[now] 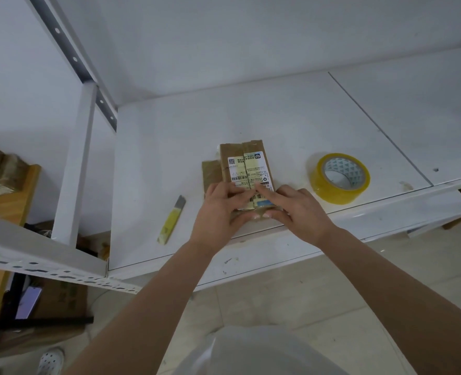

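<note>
Cardboard parcel [247,169], just left of the tape roll [340,178]: probably light, stiff-walled, with loose flaps. Left grip [218,209] and right grip [297,209] both pinch its near end; it is best held by the side edges.

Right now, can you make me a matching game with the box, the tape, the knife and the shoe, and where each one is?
Things:
1. cardboard box
2. tape roll
3. utility knife
4. white shoe

Places:
A. on the floor, bottom left
B. on the shelf, left of the box
C. gripped by the left hand and right hand
D. on the shelf, right of the box

Pairs: 1-C, 2-D, 3-B, 4-A.
</note>
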Motion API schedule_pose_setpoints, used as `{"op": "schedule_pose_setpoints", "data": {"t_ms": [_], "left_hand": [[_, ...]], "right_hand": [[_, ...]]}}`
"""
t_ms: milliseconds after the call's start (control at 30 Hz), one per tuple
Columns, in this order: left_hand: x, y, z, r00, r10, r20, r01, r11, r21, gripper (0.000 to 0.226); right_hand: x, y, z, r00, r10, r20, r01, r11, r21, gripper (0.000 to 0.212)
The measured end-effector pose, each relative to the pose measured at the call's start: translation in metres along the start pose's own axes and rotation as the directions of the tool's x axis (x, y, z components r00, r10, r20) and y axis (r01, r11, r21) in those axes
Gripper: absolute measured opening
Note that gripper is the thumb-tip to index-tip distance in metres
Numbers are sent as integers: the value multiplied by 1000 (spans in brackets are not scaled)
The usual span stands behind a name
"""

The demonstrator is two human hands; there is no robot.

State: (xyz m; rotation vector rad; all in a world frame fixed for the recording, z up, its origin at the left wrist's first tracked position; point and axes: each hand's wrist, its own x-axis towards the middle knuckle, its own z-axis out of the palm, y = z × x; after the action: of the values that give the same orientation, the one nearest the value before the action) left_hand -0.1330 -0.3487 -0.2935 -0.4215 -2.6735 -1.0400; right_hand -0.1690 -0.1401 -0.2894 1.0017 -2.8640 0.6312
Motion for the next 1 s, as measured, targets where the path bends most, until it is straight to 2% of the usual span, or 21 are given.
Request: {"op": "schedule_pose_setpoints", "data": {"t_ms": [133, 233, 333, 400, 467, 533, 567, 600, 667, 733, 833, 933, 1000], "left_hand": [[-6, 7, 13, 987, 77, -144, -53, 985, 165, 29], [-5, 7, 16, 975, 144, -170, -106, 971, 214, 30], [-1, 6, 9, 989, 110, -103, -91, 981, 173, 28], [5, 9, -2, 998, 47, -50, -42, 995, 91, 33], [18, 17, -13, 995, -62, -81, 65, 997, 32, 48], [39, 26, -17, 966, -211, -146, 230, 965, 128, 59], [50, 30, -16, 942, -306, -135, 328, 924, 199, 65], [61, 35, -12, 906, -413, -92, 422, 870, 254, 75], [78, 44, -1, 788, -615, 26, 581, 758, 298, 105], [89, 50, 11, 681, -727, 88, 679, 671, 297, 129], [92, 53, 25, 628, -773, 86, 712, 616, 336, 143], [93, 54, 26, 655, -754, 52, 695, 627, 352, 137], [99, 56, 13, 702, -712, 16, 669, 667, 328, 136]], "right_hand": [[-2, -8, 8, 995, -3, -99, 4, 1000, 11, 48], [-1, -9, 11, 990, -8, -139, 9, 1000, 13, 45], [0, -7, 4, 999, 21, -32, -20, 999, 27, 50], [-1, -7, -3, 996, 71, 58, -78, 988, 134, 59], [-2, -6, -10, 980, 182, 81, -198, 934, 297, 69], [-4, -2, -15, 961, 264, 84, -276, 896, 347, 67], [-4, -1, -16, 952, 292, 90, -305, 887, 348, 63], [-4, 0, -16, 945, 314, 92, -326, 877, 352, 60], [-2, 1, -18, 937, 343, 68, -342, 860, 378, 57], [2, 0, -20, 934, 356, 18, -332, 851, 407, 54], [4, 2, -22, 924, 375, -78, -307, 846, 436, 50], [4, 5, -29, 900, 398, -176, -280, 839, 466, 45], [5, 7, -38, 863, 433, -259, -263, 825, 500, 41]]}}
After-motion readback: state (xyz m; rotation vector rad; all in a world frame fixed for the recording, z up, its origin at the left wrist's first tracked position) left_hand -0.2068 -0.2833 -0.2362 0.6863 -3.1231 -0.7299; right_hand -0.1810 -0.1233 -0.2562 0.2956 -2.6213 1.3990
